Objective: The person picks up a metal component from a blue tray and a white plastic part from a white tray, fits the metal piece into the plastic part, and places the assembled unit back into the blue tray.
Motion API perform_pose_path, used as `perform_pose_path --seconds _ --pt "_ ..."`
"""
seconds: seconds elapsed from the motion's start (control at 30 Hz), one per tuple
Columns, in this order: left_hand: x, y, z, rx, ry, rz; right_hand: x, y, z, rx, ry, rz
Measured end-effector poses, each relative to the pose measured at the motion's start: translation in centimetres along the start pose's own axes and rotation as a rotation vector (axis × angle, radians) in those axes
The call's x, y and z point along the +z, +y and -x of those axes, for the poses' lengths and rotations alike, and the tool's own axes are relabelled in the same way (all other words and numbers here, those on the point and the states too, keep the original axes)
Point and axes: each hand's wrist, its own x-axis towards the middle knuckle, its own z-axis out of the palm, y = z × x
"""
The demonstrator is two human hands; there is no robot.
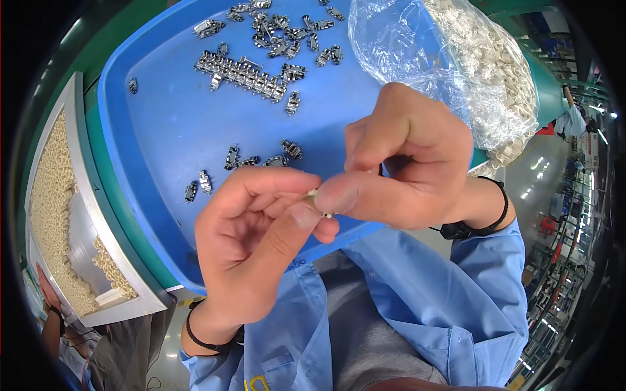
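My left hand [248, 234] pinches a small cream-coloured plastic piece [312, 194] between thumb and forefinger. My right hand [417, 159] meets it from the right, its thumb pressed against the same piece and its fingers curled. Most of the piece is hidden by the fingertips, so its full shape cannot be made out. Both hands are above the near part of a blue tray [163, 111]. Just beyond my left hand lie several small metal clip-like parts [276, 160]. Farther back in the tray is a row of similar metal parts [241, 75], with a loose heap [277, 32] behind it.
A clear plastic bag [486, 72] full of cream plastic pieces lies over the tray's right side. At the left, a metal-rimmed tray [85, 163] holds many small cream pieces. Another person's hand [48, 287] touches that tray's outer edge. The green table [104, 156] shows between the trays.
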Motion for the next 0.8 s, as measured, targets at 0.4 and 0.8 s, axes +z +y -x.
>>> perform_pose_path --seconds 0.4,0.8 --pt "0.4 -0.6 0.3 0.008 -0.009 0.092 -0.7 -0.3 -0.5 -0.224 -0.100 0.214" --pt "2.0 -2.3 -0.1 0.099 0.037 0.258 -0.7 -0.2 -0.1 -0.354 -0.022 0.278"
